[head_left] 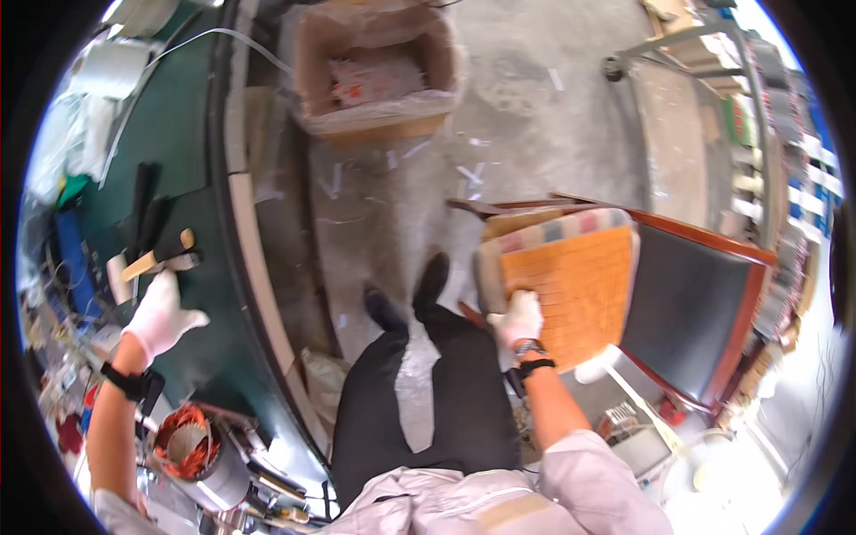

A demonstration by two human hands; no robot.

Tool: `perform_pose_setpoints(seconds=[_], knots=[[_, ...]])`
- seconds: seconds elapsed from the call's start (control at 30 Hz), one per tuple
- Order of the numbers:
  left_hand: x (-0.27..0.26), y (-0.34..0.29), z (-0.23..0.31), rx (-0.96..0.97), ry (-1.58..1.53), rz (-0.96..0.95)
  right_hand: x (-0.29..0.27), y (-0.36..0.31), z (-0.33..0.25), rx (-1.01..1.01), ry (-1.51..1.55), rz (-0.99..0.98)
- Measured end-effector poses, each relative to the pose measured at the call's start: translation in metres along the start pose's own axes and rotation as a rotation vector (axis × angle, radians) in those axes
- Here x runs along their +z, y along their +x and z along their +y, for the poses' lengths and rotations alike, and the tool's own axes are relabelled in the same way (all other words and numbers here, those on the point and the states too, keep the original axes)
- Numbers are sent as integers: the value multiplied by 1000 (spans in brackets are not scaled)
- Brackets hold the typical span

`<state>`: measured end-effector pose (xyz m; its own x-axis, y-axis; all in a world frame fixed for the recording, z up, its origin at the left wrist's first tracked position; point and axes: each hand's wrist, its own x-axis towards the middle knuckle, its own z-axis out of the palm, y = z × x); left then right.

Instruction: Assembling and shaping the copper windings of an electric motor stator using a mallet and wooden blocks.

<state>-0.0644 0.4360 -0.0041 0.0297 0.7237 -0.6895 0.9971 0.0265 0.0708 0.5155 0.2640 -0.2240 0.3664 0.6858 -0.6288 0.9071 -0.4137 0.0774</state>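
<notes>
My left hand [165, 316] wears a white glove and is over the dark green workbench, thumb held apart from the fingers. Its fingertips are right by a hammer-like tool [159, 262] with a light wooden part and a dark head; it does not appear to grip it. To the right stands a wooden chair [758, 299] with a black backrest and an orange slatted mat [580, 290] over a checked cushion [562, 230]. My gloved right hand [519, 319] is closed at the near front corner of the seat; its fingertips are partly hidden.
A cardboard box [383, 125] lined with plastic, holding scraps, is on the floor ahead. The workbench [169, 107] edge runs along my left. A metal pot [209, 473] with orange-red coils is at lower left. A wheeled metal rack [704, 36] is at far right.
</notes>
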Motion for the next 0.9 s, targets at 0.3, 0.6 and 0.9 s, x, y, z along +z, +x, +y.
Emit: perform_pose_setpoints(seconds=[0.3, 0.6, 0.9], knots=[[-9, -55, 148, -52, 108, 369, 7, -4, 27, -125, 26, 66], [351, 120, 241, -173, -1083, 279, -1, 70, 70, -572, 82, 615], [621, 351, -34, -759, -642, 491, 40, 93, 178, -681, -78, 872]])
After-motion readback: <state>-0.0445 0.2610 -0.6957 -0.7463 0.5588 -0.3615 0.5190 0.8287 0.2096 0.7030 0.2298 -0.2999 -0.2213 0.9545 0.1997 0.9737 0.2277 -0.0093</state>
